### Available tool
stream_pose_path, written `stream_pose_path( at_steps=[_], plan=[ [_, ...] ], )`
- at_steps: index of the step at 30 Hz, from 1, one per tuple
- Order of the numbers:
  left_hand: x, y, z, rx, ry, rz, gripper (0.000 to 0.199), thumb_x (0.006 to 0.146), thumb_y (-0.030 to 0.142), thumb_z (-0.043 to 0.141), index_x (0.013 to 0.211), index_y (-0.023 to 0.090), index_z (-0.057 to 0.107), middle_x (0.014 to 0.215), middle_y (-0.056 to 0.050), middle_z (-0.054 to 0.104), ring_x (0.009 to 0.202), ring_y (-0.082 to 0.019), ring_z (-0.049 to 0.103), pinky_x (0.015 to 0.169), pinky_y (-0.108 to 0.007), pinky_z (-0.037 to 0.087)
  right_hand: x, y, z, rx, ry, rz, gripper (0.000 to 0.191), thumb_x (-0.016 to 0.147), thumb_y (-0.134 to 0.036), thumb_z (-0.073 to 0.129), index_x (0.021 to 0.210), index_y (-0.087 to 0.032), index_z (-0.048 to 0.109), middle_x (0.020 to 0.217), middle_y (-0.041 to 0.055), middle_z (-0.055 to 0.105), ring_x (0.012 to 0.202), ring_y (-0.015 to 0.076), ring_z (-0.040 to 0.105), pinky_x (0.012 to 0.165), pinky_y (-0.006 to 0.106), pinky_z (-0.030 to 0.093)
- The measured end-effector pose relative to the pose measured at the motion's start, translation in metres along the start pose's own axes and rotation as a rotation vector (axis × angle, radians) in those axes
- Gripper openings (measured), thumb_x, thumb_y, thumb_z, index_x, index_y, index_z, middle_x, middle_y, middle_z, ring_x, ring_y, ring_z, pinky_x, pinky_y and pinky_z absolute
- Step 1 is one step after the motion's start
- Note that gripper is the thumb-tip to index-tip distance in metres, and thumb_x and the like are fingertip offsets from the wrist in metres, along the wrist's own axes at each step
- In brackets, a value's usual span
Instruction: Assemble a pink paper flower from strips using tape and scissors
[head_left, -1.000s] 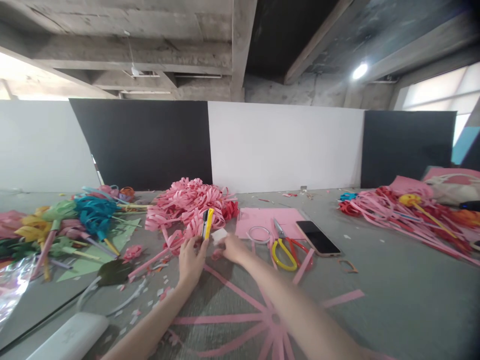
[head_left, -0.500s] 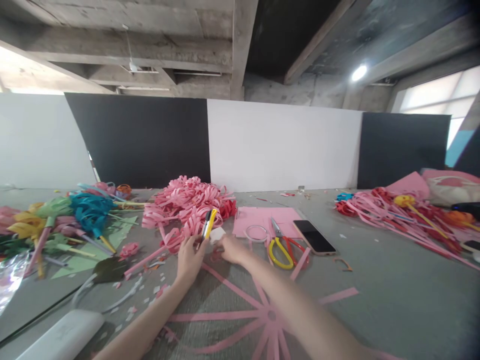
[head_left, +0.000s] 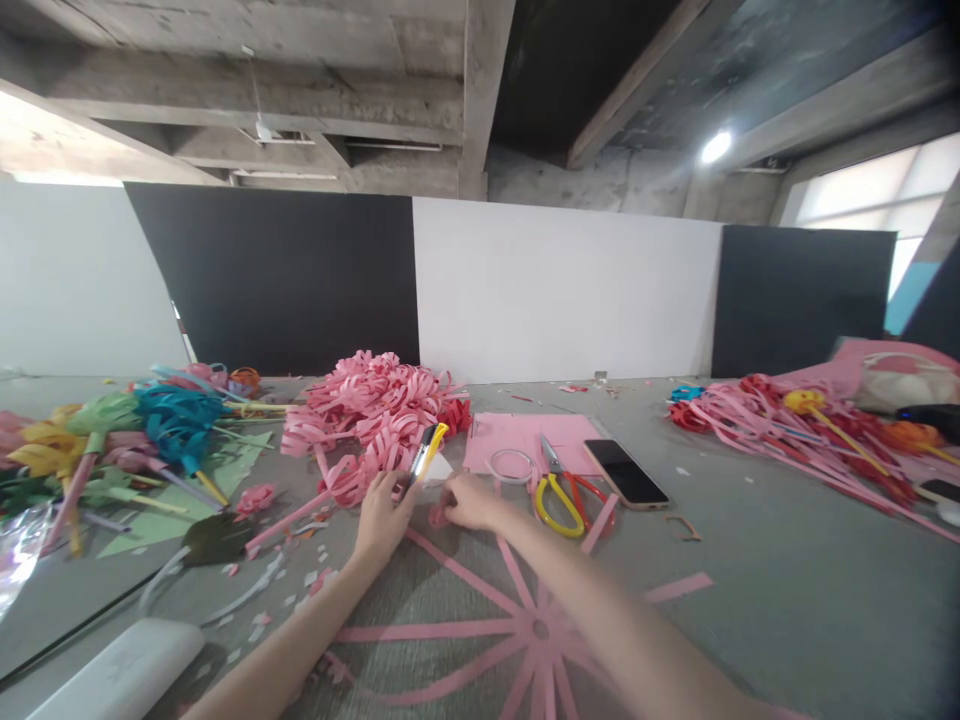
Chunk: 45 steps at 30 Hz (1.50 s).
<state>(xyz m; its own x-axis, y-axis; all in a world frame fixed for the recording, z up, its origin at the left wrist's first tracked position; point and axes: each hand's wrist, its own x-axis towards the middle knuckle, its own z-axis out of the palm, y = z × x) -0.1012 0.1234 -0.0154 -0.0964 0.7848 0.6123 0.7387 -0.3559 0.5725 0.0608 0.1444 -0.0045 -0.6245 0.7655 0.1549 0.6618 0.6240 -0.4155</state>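
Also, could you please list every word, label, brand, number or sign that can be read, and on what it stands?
None can be read.
Slim yellow-and-black cutter in the left hand: any marking is too small and blurred.
White, rounded, plastic-looking box: possible faint mark, too blurred.
Flat black-screened smartphone: no text visible.

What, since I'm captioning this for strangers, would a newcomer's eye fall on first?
Probably the heap of curled pink strips, just left of centre, before the black panel. Next, the yellow-and-black cutter slanting up from the left hand. Nearer the viewer, a pink paper starburst spreads out, partly hidden by the right forearm.
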Motion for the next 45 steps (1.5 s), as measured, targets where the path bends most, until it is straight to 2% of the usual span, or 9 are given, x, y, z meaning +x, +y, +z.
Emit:
stream_pose_path(
  at_steps=[5, 10, 14, 19, 28, 36, 40, 45],
  plan=[
    [0.000, 0.000, 0.000, -0.003, -0.006, -0.002, 0.027, 0.072, 0.039, 0.046, 0.078, 0.016, 0.058, 0.074, -0.003, 0.054, 0.067, -0.017, 0.054, 0.061, -0.027, 0.044, -0.001, -0.004, -0.001, 0.010, 0.083, -0.023, 0.029, 0.069, -0.023, 0.063, 0.097, -0.016, 0.059, 0.098, 0.0066, 0.057, 0.087, 0.0187, 0.055, 0.071, 0.029, 0.043],
    [0.000, -0.001, 0.001, 0.002, -0.008, -0.016, 0.027, 0.072, 0.040, 0.045, 0.077, 0.016, 0.058, 0.073, -0.003, 0.054, 0.066, -0.017, 0.054, 0.060, -0.027, 0.044, 0.000, -0.006, 0.000, 0.030, 0.046, -0.049, 0.006, 0.072, -0.020, 0.060, 0.074, -0.017, 0.065, 0.082, 0.0019, 0.060, 0.077, 0.0143, 0.056, 0.067, 0.024, 0.042],
    [0.001, -0.002, 0.002, 0.003, -0.019, -0.016, 0.026, 0.072, 0.039, 0.046, 0.077, 0.016, 0.058, 0.076, -0.003, 0.055, 0.066, -0.017, 0.054, 0.060, -0.028, 0.044, 0.000, -0.005, 0.002, 0.025, 0.001, -0.008, 0.017, 0.080, -0.028, 0.052, 0.086, -0.013, 0.058, 0.087, 0.0023, 0.060, 0.075, 0.0132, 0.057, 0.067, 0.030, 0.046],
    [0.001, -0.002, 0.002, 0.001, -0.043, 0.001, 0.026, 0.071, 0.040, 0.047, 0.077, 0.017, 0.058, 0.075, -0.004, 0.056, 0.069, -0.018, 0.054, 0.064, -0.030, 0.043, -0.007, -0.003, 0.000, 0.028, -0.003, 0.042, 0.021, 0.083, -0.028, 0.049, 0.098, -0.013, 0.054, 0.097, 0.0043, 0.057, 0.082, 0.0151, 0.057, 0.070, 0.034, 0.047],
    [-0.001, 0.007, 0.000, -0.035, -0.118, 0.058, 0.018, 0.070, 0.035, 0.049, 0.073, 0.018, 0.057, 0.074, -0.003, 0.055, 0.072, -0.019, 0.052, 0.069, -0.032, 0.042, -0.017, -0.003, -0.009, 0.145, 0.083, 0.145, 0.024, 0.083, -0.027, 0.048, 0.103, -0.015, 0.052, 0.103, 0.0054, 0.055, 0.086, 0.0164, 0.056, 0.073, 0.036, 0.047],
    [-0.002, 0.011, -0.001, -0.164, -0.165, 0.057, 0.020, 0.072, 0.036, 0.048, 0.077, 0.018, 0.055, 0.078, -0.004, 0.053, 0.075, -0.020, 0.051, 0.074, -0.034, 0.041, -0.030, 0.007, -0.030, 0.391, 0.271, 0.306, 0.022, 0.083, -0.027, 0.049, 0.098, -0.013, 0.054, 0.099, 0.0046, 0.058, 0.083, 0.0156, 0.057, 0.071, 0.034, 0.047],
    [-0.001, 0.019, -0.001, -0.291, -0.245, 0.017, 0.024, 0.073, 0.038, 0.047, 0.080, 0.017, 0.055, 0.080, -0.003, 0.055, 0.073, -0.017, 0.053, 0.069, -0.029, 0.043, -0.035, 0.004, -0.027, 0.544, 0.305, 0.356, 0.022, 0.083, -0.028, 0.049, 0.097, -0.013, 0.055, 0.096, 0.0042, 0.059, 0.081, 0.0150, 0.058, 0.070, 0.034, 0.048],
    [-0.002, 0.035, -0.002, -0.453, -0.391, -0.058, 0.030, 0.075, 0.039, 0.046, 0.091, 0.017, 0.058, 0.089, -0.005, 0.061, 0.085, -0.018, 0.056, 0.076, -0.028, 0.043, -0.034, 0.003, -0.020, 0.676, 0.293, 0.436, 0.025, 0.083, -0.027, 0.049, 0.104, -0.014, 0.052, 0.104, 0.0055, 0.055, 0.084, 0.0162, 0.056, 0.070, 0.034, 0.048]
  ],
)
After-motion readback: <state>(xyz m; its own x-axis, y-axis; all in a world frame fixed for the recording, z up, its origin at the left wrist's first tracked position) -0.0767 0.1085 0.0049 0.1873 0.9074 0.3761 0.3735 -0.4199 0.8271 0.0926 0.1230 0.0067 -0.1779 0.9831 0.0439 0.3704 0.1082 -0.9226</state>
